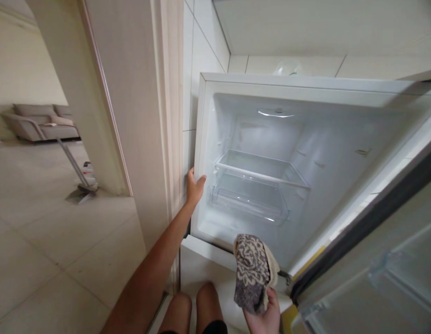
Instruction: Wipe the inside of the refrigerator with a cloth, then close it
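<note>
Your right hand [264,315] is grasping the patterned cloth [250,271] at its lower right side; the cloth bunches up above those fingers and hides most of them, and your wrist is cut off at the bottom of the view. Your left hand [195,188] is at the left outer edge of the refrigerator [199,134], thumb on the front frame, the other fingers partly hidden along the side, so you cannot tell whether they are clenched or only resting. The cloth covers part of the refrigerator's lower front edge, and you cannot tell whether they touch. Beyond the cloth, the compartment opens up, with its bare floor and right wall giving your right fingers room. Above them and farther in, the clear drawer [246,202] and the glass shelf [264,167] over it put edges across the space. Just right of your right fingers, the open door [385,273] bounds the room with its dark seal; its racks are blurred and cut off. Left of your left fingers, the wooden frame [170,116] stands close.
</note>
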Demonstrator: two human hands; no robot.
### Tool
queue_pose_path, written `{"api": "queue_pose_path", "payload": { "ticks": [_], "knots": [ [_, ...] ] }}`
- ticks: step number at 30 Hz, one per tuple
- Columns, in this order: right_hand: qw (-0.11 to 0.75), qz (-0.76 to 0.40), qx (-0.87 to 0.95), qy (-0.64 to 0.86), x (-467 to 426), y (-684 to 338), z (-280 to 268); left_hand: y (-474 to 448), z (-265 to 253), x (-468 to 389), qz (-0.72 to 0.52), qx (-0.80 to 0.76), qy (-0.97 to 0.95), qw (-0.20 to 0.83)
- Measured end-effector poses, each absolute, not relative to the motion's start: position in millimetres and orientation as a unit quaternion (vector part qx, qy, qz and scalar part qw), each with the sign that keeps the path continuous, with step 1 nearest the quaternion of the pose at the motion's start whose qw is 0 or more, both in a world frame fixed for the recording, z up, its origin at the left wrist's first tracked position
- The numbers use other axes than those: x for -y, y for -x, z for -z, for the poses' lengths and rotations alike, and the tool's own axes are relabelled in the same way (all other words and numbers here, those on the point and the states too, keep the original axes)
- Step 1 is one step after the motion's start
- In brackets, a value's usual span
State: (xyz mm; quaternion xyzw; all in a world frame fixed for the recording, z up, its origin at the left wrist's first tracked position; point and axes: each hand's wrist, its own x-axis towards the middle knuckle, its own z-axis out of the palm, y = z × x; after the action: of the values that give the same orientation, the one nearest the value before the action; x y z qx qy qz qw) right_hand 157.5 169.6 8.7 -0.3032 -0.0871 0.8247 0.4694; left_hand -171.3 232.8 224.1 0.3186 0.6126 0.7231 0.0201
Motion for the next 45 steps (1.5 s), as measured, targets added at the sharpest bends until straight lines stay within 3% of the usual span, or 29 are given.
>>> {"api": "queue_pose_path", "payload": {
  "ticks": [4,9,19,23,26,30,34,38,45],
  "knots": [
    [0.485,-0.810,0.064,0.324,-161.3,-149.9,-32.0,121.8,-173.5,-193.1,-0.691,-0.664,-0.273,0.086],
    [0.461,-0.836,0.041,0.294,-153.2,-142.0,-49.1,39.8,-137.9,-145.3,-0.652,-0.621,-0.380,0.212],
    [0.522,-0.780,0.213,0.271,-157.8,-149.8,-83.5,-16.4,-176.0,-89.1,-0.644,-0.552,-0.448,0.282],
    [0.541,-0.709,0.346,0.291,-155.1,-136.3,-99.8,-32.9,-187.6,-78.6,-0.635,-0.528,-0.479,0.298],
    [0.541,-0.594,0.541,0.249,-153.5,-125.3,-110.5,-37.2,-194.3,-82.6,-0.707,-0.459,-0.437,0.315],
    [0.475,-0.452,0.743,0.135,-148.0,-115.5,-131.4,-29.5,-199.8,-88.4,-0.781,-0.387,-0.335,0.359],
    [0.438,-0.332,0.833,0.054,-144.1,-112.8,-154.2,-22.1,-197.4,-88.2,-0.827,-0.401,-0.209,0.334],
    [0.426,-0.284,0.859,0.002,-147.7,-119.2,-162.3,-18.3,-194.3,-89.5,-0.853,-0.417,-0.124,0.287],
    [0.574,-0.289,0.761,0.087,-165.5,-149.8,-144.8,9.5,-194.9,-93.3,-0.876,-0.392,0.006,0.280]
  ]
}}
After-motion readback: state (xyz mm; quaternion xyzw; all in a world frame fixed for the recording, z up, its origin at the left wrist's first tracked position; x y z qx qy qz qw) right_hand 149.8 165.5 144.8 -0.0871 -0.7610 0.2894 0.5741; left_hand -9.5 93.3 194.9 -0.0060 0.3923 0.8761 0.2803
